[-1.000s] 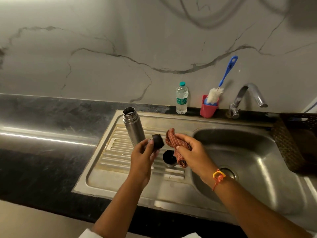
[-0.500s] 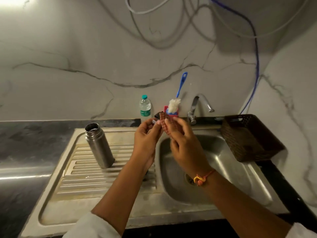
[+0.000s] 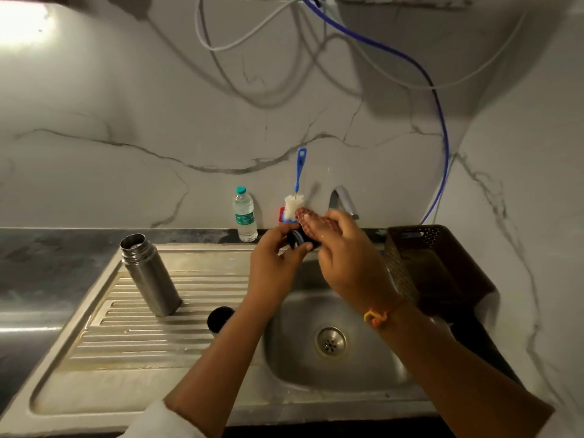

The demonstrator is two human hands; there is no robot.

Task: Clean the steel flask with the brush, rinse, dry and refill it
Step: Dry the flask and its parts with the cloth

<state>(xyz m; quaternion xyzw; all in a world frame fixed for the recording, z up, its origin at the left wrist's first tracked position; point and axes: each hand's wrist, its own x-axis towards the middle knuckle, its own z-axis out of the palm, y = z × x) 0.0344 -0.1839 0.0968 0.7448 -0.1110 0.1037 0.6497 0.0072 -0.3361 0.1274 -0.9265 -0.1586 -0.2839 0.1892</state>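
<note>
My left grip (image 3: 275, 263) pinches small black round stopper (image 3: 296, 241). My right grip (image 3: 350, 257) holds red checked cloth (image 3: 301, 216) against it, above back edge of steel sink (image 3: 347, 377). Upright on ribbed drainboard (image 3: 158, 343), open-mouthed cylindrical steel flask (image 3: 151, 276) stands left of both; left grip nearer.

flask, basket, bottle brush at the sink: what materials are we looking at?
Flask: looks like brushed steel, satin grey with soft streaky highlights.
Basket: probably moulded plastic, matt dark brown, with regular perforations and a cut-out handle slot.
Brush: glossy blue handle, likely plastic. The head is white and fluffy, but its fibre is too small to tell.
</note>
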